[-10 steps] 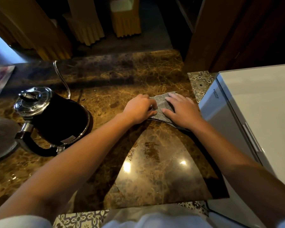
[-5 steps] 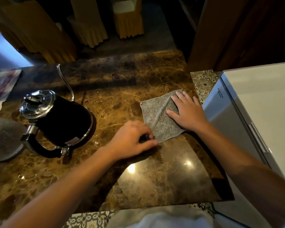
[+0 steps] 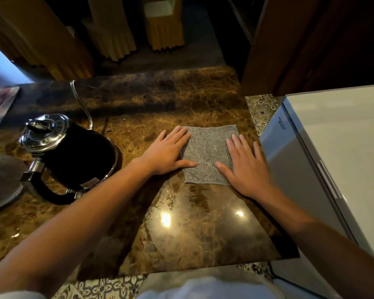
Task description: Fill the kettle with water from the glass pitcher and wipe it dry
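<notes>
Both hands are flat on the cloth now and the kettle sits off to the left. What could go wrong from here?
1. The gray cloth lies flat near the right edge of the marble counter; a sideways wipe by the right hand might push it off toward the white fridge.
2. The kettle stands near the left forearm, its thin spout sticking up; the arm could knock it when the left hand draws back.

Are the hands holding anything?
No. The left hand and right hand lie flat, pressing the cloth's left and right sides.
</notes>
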